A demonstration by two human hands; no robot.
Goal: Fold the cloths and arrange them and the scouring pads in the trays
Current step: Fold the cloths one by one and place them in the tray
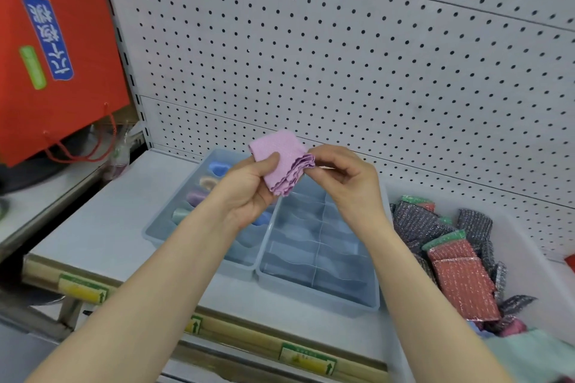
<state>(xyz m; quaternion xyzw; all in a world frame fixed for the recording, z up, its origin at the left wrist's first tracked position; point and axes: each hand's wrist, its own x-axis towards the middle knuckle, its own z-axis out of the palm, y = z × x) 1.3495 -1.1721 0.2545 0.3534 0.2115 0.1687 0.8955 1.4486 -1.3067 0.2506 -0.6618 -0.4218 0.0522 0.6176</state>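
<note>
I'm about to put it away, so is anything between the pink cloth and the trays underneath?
Nothing visible. The left hand and right hand hold the pink cloth aloft; the right tray below shows bare compartments.

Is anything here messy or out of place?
The scouring pads lie heaped at all angles in the white bin on the right, unlike the rolled cloths slotted neatly in the left tray. The pink cloth held by the left hand and right hand looks tidily folded.

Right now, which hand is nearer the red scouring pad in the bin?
Right. The right hand sits up-left of the red scouring pad; the left hand is farther left, beyond the pink cloth both hold.
</note>
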